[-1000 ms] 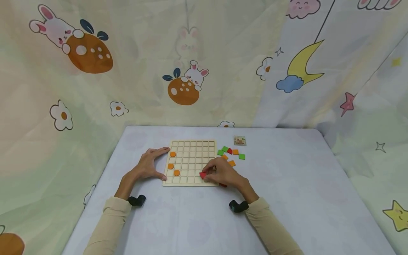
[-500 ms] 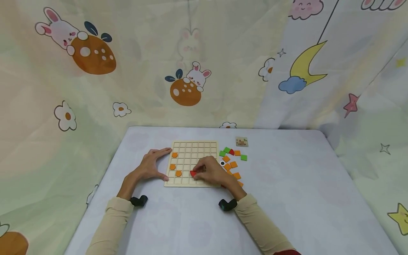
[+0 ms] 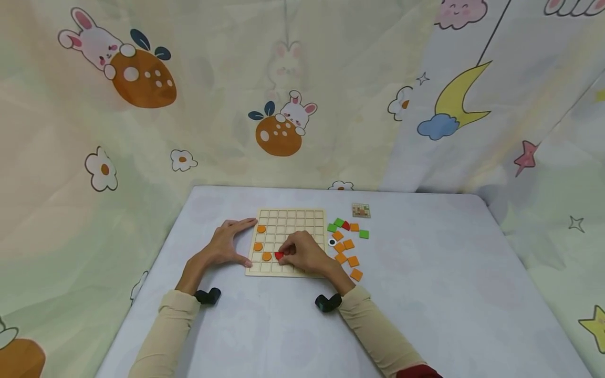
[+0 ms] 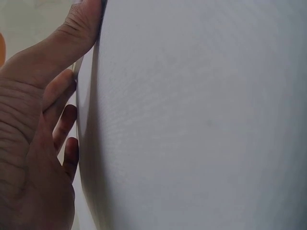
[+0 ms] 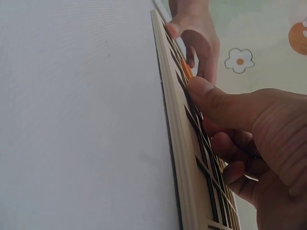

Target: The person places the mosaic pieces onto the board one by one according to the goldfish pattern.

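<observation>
our left hand (image 3: 223, 245), fingers spread, touches the left edge of the grid board (image 3: 308, 222) | we pinch a red piece (image 3: 278, 255) in our right hand (image 3: 304, 254) over it, just right of the lowest orange disc (image 3: 267, 256)

Counter (image 3: 449, 289): white, far corners rounded. Backdrop fabric (image 3: 212, 58): printed, cream to pale green, creased, hanging behind the counter and down both sides.

Prints noted, upper left: a large rabbit (image 3: 96, 50) clasping a spotted brown fruit (image 3: 144, 79) with dark blue leaves. Centre: a smaller rabbit (image 3: 296, 112) on a similar fruit (image 3: 278, 137) — a faint, washed-out rabbit figure (image 3: 285, 65) shows just above. Right: a yellow crescent moon (image 3: 454, 97) on a cord, blue cloud (image 3: 438, 126) at its lower tip; pink smiling cloud (image 3: 462, 13) at the top edge; reddish star (image 3: 525, 156); yellow star (image 3: 595, 328) — cut off by the frame. White flowers (image 3: 101, 169) with brown centres recur.
</observation>
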### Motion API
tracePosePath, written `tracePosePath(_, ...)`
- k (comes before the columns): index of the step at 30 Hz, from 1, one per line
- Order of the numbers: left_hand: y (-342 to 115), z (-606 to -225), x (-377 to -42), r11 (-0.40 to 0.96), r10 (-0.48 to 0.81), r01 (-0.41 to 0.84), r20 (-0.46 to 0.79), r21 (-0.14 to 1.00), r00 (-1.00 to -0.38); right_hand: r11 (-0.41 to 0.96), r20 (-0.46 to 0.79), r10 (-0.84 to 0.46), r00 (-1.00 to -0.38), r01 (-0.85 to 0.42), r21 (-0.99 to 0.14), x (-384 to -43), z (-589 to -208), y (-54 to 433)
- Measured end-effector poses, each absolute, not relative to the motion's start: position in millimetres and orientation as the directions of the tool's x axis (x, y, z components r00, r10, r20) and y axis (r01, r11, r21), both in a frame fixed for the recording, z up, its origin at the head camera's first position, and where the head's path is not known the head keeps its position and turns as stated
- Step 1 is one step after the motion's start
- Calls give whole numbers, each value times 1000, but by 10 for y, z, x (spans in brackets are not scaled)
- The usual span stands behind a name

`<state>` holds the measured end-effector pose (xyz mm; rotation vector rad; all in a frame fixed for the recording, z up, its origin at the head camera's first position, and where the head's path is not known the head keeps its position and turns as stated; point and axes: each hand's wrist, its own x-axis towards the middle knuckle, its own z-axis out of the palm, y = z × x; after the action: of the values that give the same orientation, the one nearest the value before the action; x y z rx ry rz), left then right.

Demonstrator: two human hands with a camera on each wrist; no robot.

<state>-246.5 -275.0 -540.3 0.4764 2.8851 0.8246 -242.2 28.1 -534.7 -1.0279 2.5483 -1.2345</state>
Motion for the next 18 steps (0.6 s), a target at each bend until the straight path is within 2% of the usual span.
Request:
tracePosePath(12, -2743, -5374, -2459, 800, 327, 276, -2, 534, -945, 464, 126, -627, -769, -499, -732, -2417, -5319, 257)
tracePosePath(18, -2758, -5407, -2477, 793, 333, 282, 4, 540, -943, 450, 148, -628, -764, -512, -731, -2401, -5314, 230)
